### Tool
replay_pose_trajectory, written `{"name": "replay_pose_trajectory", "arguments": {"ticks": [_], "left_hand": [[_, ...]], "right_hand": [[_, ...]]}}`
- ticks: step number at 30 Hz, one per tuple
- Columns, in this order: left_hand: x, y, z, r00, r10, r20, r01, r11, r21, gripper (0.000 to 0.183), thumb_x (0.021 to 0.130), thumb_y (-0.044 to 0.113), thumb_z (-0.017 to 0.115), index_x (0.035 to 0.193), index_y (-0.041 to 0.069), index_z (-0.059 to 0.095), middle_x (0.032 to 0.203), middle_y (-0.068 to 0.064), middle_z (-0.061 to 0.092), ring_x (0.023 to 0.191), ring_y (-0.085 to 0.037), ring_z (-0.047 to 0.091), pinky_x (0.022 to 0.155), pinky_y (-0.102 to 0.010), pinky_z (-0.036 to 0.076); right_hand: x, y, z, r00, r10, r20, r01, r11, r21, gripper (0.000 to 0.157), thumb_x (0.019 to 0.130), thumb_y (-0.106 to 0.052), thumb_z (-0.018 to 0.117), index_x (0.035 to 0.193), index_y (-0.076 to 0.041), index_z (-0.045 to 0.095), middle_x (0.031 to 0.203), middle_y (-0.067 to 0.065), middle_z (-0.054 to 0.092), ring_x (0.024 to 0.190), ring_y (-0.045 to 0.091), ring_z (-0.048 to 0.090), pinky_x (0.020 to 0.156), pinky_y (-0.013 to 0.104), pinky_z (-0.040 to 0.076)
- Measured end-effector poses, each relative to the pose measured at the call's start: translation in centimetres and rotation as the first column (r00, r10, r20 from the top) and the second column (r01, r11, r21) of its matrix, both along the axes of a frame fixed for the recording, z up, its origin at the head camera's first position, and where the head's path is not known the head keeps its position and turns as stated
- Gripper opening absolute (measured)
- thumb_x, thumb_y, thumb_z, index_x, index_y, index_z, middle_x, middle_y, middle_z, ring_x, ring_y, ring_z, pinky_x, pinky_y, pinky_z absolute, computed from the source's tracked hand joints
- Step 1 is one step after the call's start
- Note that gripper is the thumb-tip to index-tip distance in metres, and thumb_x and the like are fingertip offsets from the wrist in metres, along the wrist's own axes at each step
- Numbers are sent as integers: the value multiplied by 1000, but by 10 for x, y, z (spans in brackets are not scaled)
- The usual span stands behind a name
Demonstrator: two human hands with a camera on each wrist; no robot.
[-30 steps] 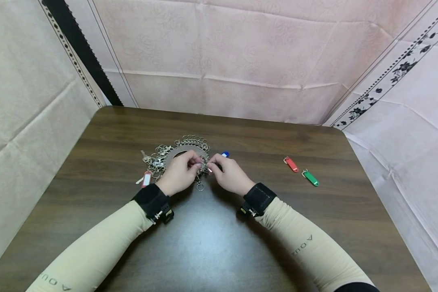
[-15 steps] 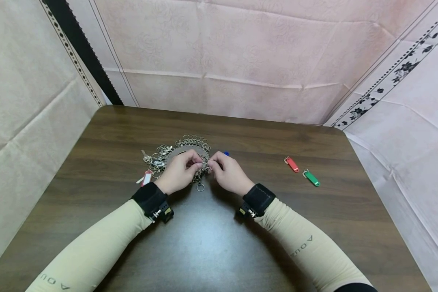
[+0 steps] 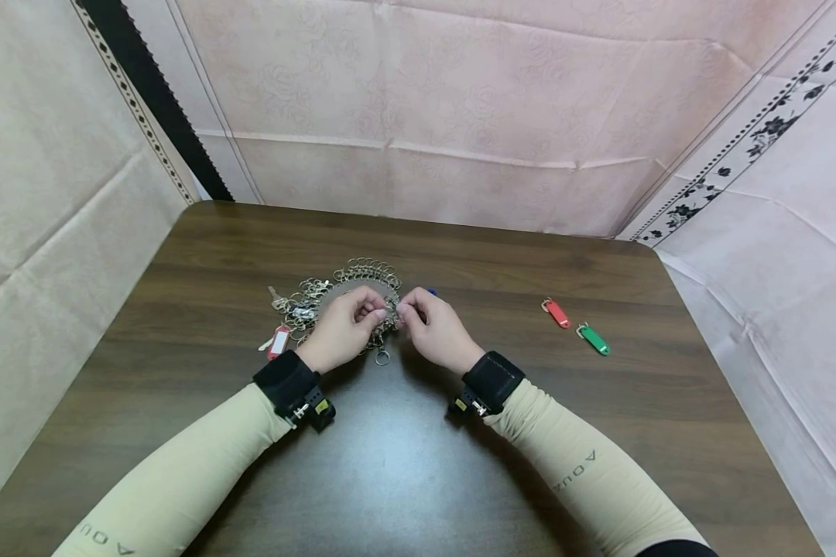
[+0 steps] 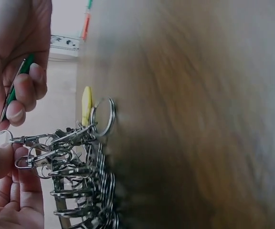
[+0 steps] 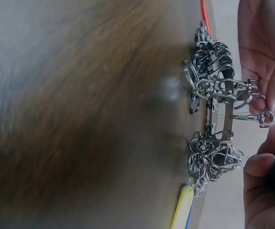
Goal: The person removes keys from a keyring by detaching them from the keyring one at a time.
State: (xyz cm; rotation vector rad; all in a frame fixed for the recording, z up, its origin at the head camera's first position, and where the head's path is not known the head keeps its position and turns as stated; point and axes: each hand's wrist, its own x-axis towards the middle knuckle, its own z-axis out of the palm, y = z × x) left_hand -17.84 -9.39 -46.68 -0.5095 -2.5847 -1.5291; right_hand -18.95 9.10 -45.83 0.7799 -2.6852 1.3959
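A round grey metal plate (image 3: 362, 282), ringed with many swivel clasps and split rings, lies left of the table's middle. My left hand (image 3: 341, 329) pinches a small split ring (image 4: 3, 132) that is joined to a clasp (image 4: 25, 140) at the plate's near right side. In my right hand (image 3: 437, 329) is a green key tag (image 4: 20, 86), gripped between thumb and fingers. Its thin metal loop meets the split ring at the fingertips. The two hands almost touch over the right rim, and in the head view they hide the green tag.
A red key tag (image 3: 279, 342) and a key (image 3: 276, 299) hang at the plate's left side. Yellow (image 5: 182, 210) and blue (image 3: 432, 292) tags are at its right. Loose red (image 3: 556, 312) and green (image 3: 593, 339) tags lie farther right on the wooden table (image 3: 460, 464).
My right hand has shifted slightly left toward my left hand and now covers more of the blue tag. The left hand and the plate stay nearly where they were.
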Motion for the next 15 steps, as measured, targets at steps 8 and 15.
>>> {"name": "replay_pose_trajectory", "arguments": {"ticks": [8, 15], "left_hand": [[0, 1, -2, 999, 10, 42, -13, 998, 62, 5, 89, 4, 63, 93, 2, 62, 80, -12, 64, 70, -16, 58, 64, -30, 50], [2, 3, -2, 998, 43, -37, -42, 999, 12, 4, 86, 4, 65, 90, 3, 65, 78, -10, 65, 69, -15, 56, 64, -34, 50]], "right_hand": [[1, -4, -3, 990, -17, 141, 40, 985, -166, 21, 99, -16, 50, 95, 4, 57, 79, 15, 65, 63, 24, 60, 53, 26, 45], [0, -5, -3, 986, -24, 162, 52, 984, -170, 20, 98, -12, 50, 98, 7, 56, 77, 12, 64, 63, 24, 59, 51, 24, 45]]}}
